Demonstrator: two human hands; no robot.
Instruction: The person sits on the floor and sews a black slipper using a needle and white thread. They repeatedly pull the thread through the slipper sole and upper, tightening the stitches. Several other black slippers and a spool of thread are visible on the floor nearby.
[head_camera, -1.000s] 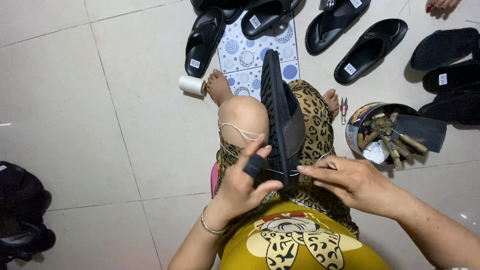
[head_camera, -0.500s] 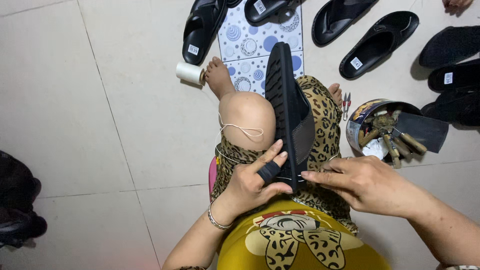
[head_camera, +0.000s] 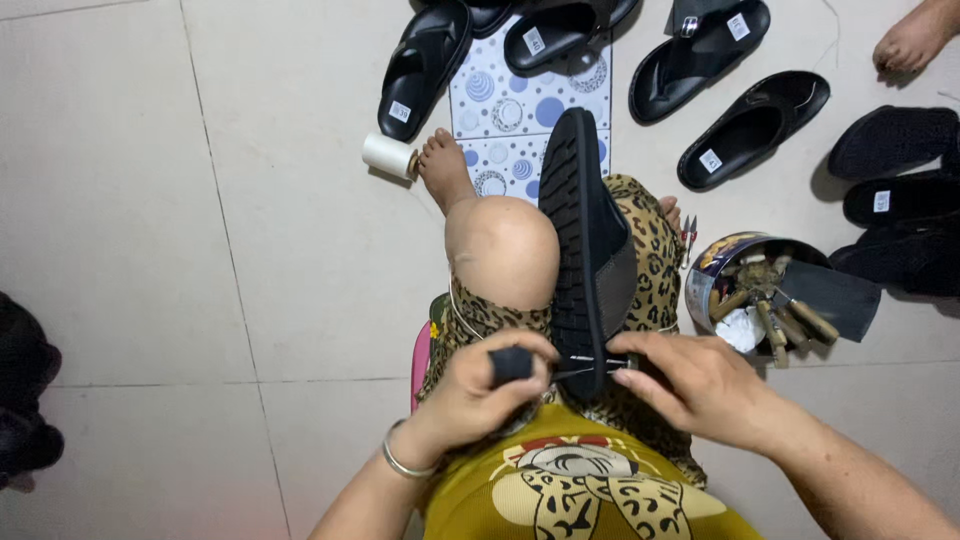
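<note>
A black sandal (head_camera: 585, 250) stands on edge between my knees, its ridged sole facing left. My left hand (head_camera: 480, 385) grips a black-handled awl (head_camera: 512, 364) whose thin metal tip runs across the heel end of the sole. My right hand (head_camera: 700, 385) holds the heel end from the right side, fingers at the awl tip. A thin thread loops over my bare left knee (head_camera: 500, 250).
A round tin (head_camera: 760, 290) of wooden-handled tools sits on the floor at my right. A white thread spool (head_camera: 388, 156) lies by my left foot. Several black sandals (head_camera: 750, 128) lie on the tiles and on a dotted mat (head_camera: 510, 110). Another person's foot (head_camera: 915, 40) shows top right.
The sandal has tipped more upright on its edge. My left hand has pushed the awl toward the sole's heel, and my right hand has closed in on that end.
</note>
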